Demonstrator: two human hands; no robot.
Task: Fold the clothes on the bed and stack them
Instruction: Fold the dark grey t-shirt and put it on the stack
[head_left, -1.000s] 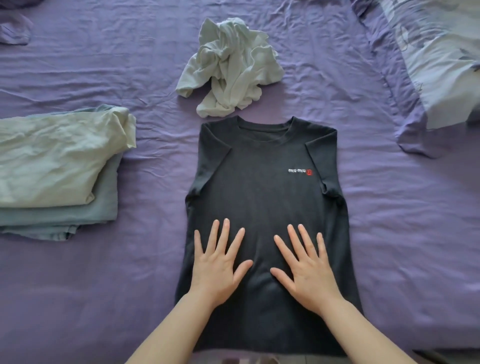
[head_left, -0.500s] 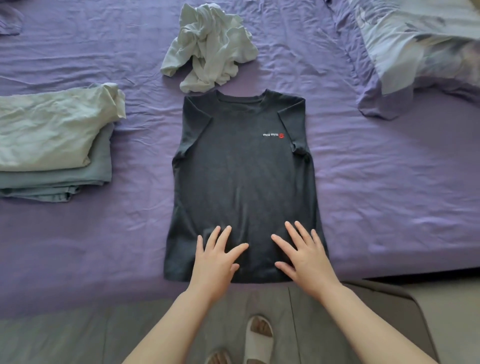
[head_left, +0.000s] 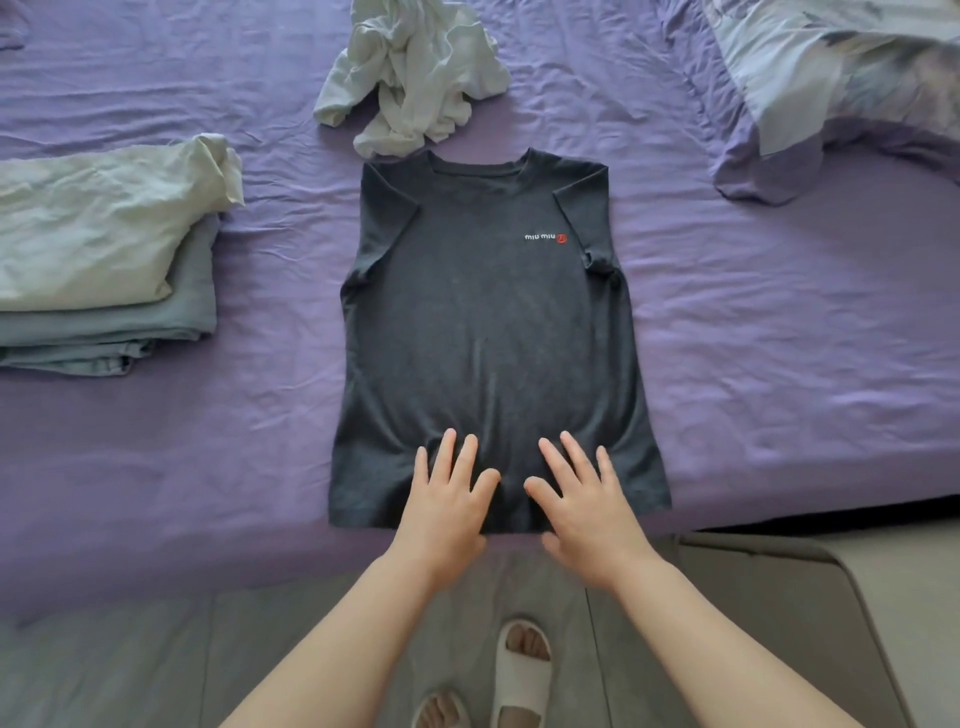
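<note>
A dark grey T-shirt (head_left: 488, 322) lies flat, front up, on the purple bed sheet (head_left: 779, 338), its sleeves folded in over the chest. My left hand (head_left: 444, 501) and my right hand (head_left: 582, 499) rest flat on its bottom hem, side by side, fingers straight and spread. A crumpled pale green garment (head_left: 410, 78) lies just beyond the collar. At the left a folded pale green piece (head_left: 98, 228) sits on a folded grey-blue piece (head_left: 130, 332).
A blue-grey pillow (head_left: 841, 67) lies on bunched purple bedding at the top right. The bed's near edge runs just below the hem. Grey floor (head_left: 156, 670) and my slippered feet (head_left: 519, 670) are beneath.
Both hands slid down the T-shirt from its middle to the bottom hem and came closer together. The view tilted down, bringing the bed's edge, the floor and my feet into sight.
</note>
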